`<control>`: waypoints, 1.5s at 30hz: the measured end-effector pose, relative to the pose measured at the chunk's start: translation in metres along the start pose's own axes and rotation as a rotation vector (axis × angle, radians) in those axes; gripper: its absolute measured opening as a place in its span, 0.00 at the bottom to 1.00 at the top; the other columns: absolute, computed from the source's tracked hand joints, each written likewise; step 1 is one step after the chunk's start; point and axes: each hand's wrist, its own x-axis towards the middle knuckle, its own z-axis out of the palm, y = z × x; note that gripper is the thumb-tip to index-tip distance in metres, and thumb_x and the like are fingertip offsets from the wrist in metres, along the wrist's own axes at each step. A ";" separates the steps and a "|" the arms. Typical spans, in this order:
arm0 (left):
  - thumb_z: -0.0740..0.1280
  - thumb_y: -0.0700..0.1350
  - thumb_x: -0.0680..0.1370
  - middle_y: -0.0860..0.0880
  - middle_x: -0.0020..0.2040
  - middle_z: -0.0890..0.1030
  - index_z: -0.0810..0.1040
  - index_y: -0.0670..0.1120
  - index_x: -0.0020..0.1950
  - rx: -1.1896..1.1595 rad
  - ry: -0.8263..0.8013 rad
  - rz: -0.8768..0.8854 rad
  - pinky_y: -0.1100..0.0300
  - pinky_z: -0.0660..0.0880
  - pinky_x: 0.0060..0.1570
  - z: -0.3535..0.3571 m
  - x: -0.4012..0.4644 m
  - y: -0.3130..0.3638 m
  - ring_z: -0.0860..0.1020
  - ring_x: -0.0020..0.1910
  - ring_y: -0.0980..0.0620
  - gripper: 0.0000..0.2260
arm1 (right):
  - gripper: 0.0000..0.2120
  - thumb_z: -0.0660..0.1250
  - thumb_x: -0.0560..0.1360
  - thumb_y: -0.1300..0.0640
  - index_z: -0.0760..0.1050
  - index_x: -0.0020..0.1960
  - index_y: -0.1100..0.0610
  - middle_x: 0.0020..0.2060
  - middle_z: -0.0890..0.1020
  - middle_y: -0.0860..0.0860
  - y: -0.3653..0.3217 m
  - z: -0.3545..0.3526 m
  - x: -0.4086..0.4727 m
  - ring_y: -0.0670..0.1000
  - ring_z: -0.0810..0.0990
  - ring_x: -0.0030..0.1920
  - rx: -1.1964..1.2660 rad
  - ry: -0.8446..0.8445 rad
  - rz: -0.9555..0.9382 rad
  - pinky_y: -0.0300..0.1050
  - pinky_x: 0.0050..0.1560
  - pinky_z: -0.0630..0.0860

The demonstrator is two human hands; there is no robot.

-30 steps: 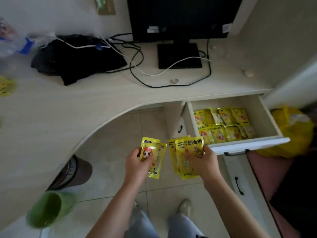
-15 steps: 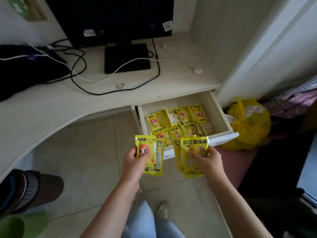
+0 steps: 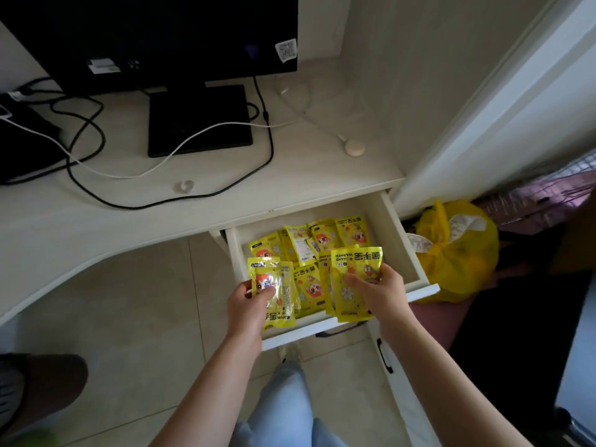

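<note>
My left hand [image 3: 250, 304] grips a small stack of yellow hand-warmer packets [image 3: 279, 293] over the front left of the open white drawer [image 3: 398, 235]. My right hand [image 3: 375, 293] holds a second bunch of the same yellow packets [image 3: 354, 262] above the drawer's front middle. Inside the drawer lie several more yellow packets [image 3: 317, 240], overlapping each other. Both held bunches partly hide the packets below them.
The cream desk top [image 3: 322, 175] carries a black monitor stand [image 3: 200, 119], black and white cables, and a small round beige object [image 3: 354, 148]. A tied yellow plastic bag [image 3: 458, 250] sits on the floor right of the drawer. A white lower drawer front with a black handle [image 3: 383, 354] is below.
The view has swung right and closer to the drawer. Both hands, still holding their packets, have moved from over the floor to above the drawer's front edge.
</note>
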 end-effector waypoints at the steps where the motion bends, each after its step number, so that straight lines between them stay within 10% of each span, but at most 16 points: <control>1: 0.71 0.40 0.73 0.49 0.46 0.81 0.79 0.45 0.54 0.002 0.006 -0.021 0.56 0.71 0.46 0.005 0.008 0.002 0.77 0.42 0.53 0.10 | 0.11 0.74 0.70 0.61 0.78 0.51 0.57 0.42 0.83 0.49 -0.002 0.002 0.010 0.52 0.82 0.45 -0.014 -0.010 0.018 0.51 0.47 0.81; 11: 0.72 0.43 0.73 0.48 0.50 0.81 0.78 0.47 0.57 0.052 -0.031 -0.166 0.56 0.70 0.46 0.045 0.058 -0.009 0.77 0.45 0.54 0.13 | 0.11 0.74 0.70 0.58 0.78 0.50 0.54 0.44 0.84 0.52 -0.001 0.021 0.090 0.54 0.84 0.46 -0.097 -0.098 0.161 0.57 0.49 0.82; 19: 0.72 0.43 0.74 0.48 0.52 0.82 0.79 0.48 0.59 0.076 -0.003 -0.250 0.55 0.68 0.49 0.063 0.075 -0.035 0.77 0.47 0.54 0.14 | 0.14 0.74 0.71 0.55 0.76 0.53 0.59 0.39 0.81 0.51 0.023 0.045 0.136 0.47 0.80 0.36 -0.200 -0.255 0.321 0.39 0.30 0.75; 30: 0.71 0.39 0.75 0.48 0.45 0.82 0.80 0.44 0.57 0.194 0.082 -0.220 0.61 0.70 0.35 0.069 0.092 -0.054 0.78 0.43 0.53 0.11 | 0.14 0.74 0.71 0.54 0.78 0.54 0.56 0.49 0.83 0.54 0.060 0.047 0.174 0.55 0.82 0.51 -0.436 -0.400 0.365 0.54 0.54 0.80; 39: 0.65 0.34 0.76 0.53 0.41 0.80 0.78 0.44 0.61 0.386 0.087 -0.149 0.64 0.69 0.30 0.069 0.082 -0.054 0.75 0.33 0.55 0.15 | 0.07 0.69 0.74 0.53 0.75 0.47 0.56 0.33 0.75 0.50 0.047 0.035 0.178 0.48 0.73 0.33 -0.679 -0.514 0.288 0.41 0.33 0.69; 45: 0.65 0.36 0.77 0.50 0.60 0.77 0.73 0.45 0.67 0.444 0.124 -0.072 0.69 0.68 0.35 0.061 0.060 -0.042 0.69 0.34 0.64 0.19 | 0.05 0.64 0.75 0.57 0.74 0.48 0.58 0.35 0.75 0.50 0.026 0.022 0.166 0.46 0.70 0.30 -0.922 -0.590 0.121 0.38 0.28 0.67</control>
